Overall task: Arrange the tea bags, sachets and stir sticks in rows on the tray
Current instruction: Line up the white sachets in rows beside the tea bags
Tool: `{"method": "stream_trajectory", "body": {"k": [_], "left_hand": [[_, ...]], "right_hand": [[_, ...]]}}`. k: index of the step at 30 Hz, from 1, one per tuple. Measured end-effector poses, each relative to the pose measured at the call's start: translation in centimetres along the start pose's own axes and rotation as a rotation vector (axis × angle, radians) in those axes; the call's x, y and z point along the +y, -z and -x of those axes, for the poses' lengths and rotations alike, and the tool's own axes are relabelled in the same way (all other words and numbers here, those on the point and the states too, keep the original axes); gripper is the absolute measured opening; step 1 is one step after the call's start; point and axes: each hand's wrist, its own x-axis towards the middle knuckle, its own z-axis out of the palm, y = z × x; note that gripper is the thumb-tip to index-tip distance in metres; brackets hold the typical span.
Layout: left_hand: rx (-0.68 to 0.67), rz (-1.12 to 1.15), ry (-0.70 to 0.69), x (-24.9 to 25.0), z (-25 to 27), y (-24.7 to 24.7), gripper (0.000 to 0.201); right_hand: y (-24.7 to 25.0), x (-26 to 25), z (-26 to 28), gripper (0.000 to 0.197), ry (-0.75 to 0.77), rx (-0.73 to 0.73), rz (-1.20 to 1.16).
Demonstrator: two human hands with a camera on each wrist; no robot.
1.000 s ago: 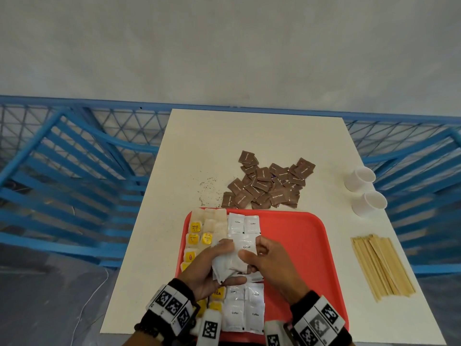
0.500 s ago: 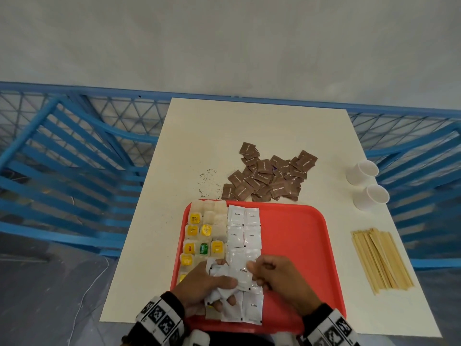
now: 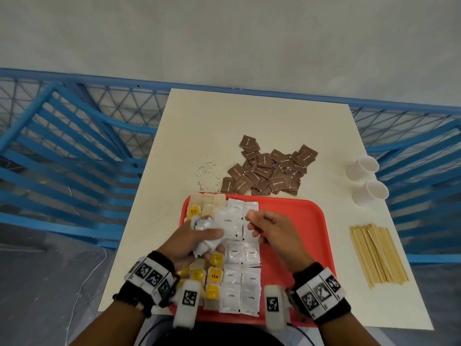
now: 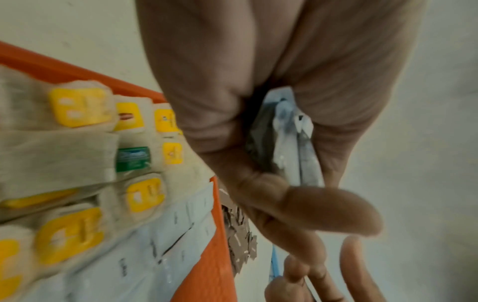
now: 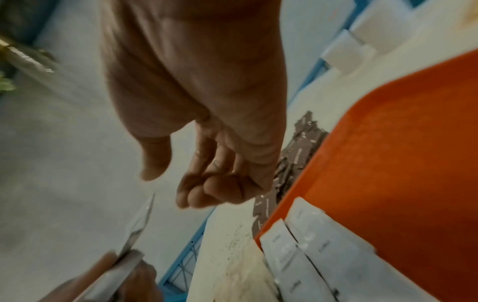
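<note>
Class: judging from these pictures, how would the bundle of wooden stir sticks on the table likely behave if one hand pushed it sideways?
The stir sticks are thin, flat and loose, so they would probably fan out rather than slide as one. They look stiff and light. Being flat, they seem unlikely to roll on the table.

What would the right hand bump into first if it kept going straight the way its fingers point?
Probably the white coffee sachets that the left hand grips: the right hand points left toward them, empty. Depth is unclear, so it might pass just above them.
</note>
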Motion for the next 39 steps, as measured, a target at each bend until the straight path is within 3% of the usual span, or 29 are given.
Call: {"method": "stream_trajectory", "body": {"k": [3,6,8,11,15,19,28,32,39], "left_hand": [[-0.03,-0.006,-0.045,1.7,-0.6,-0.7,0.063],[-0.052,-0.014,-0.064,2.1,-1.1,-1.3,0.051],[-0.036,-0.002,-0.056,2.0,-1.0,-1.1,0.039],[0.025,0.021,-0.053,1.4,-0.2,0.7,0.028],[0.077,0.048,-0.089,-0.1,1.3,4.4,0.069],[0.123,0.069,-0.041,-1.3,2.5,6.2,0.062],[0.072,0.038,0.008,-2.7,2.5,3.1,0.095],[0.064,0.001,-0.008,-2.7,2.7,2.7,0.086],[0.097,0.013,0.02,-2.4,2.7,2.6,0.101]], "right_hand": [[-0.9,-1.7,-0.7,0.022,0.039,-0.107,0.112],[-1.2,-2.1,-1.6,0.013,0.095,-0.106,0.147],[0.0,-2.0,-2.3,0.011,0.115,-0.022,0.135],[4.6,-0.6,-3.8,0.023,0.106,0.238,0.136],[10.5,2.6,-4.6,0.025,-0.029,0.386,0.157],[10.8,5.1,-5.9,0.024,-0.126,0.331,0.261],[3.6,5.8,-11.4,0.013,-0.167,0.195,0.313],[3.9,6.1,-11.8,0.012,-0.165,0.268,0.389],[3.3,6.0,-11.8,0.009,-0.085,0.313,0.563]]}}
